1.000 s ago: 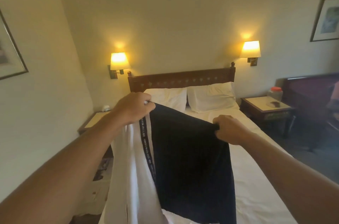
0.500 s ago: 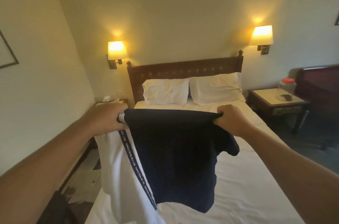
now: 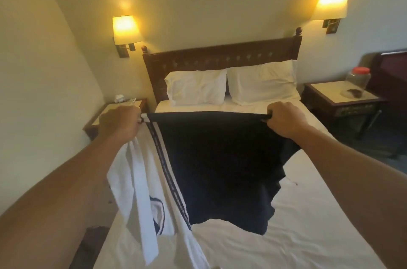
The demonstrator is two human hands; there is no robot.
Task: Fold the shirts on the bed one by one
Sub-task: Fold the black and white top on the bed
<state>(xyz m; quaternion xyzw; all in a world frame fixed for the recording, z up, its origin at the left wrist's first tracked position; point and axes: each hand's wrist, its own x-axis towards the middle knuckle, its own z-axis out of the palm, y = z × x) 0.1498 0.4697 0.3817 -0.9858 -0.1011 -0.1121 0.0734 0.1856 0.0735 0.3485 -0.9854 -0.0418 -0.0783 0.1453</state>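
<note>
Both hands held 1 shirt (image 3: 211,158) stretched taut above the bed (image 3: 308,213), its top edge running straight between them. The left hand (image 3: 120,124) was clenched around the corner where a white panel and a dark lettered stripe met; the right hand (image 3: 284,120) gripped the opposite dark corner in a closed fist. The dark body hung down with its lower hem touching or just above the white sheet, while the white part drooped off the left edge of the bed.

The main risk, as I judged it, lay on that left side: the loose white cloth hung past the mattress and could slide toward the floor or bunch under the fold when lowered. Uneven tension between the 2 grips could also skew the top edge and leave the fold crooked.
</note>
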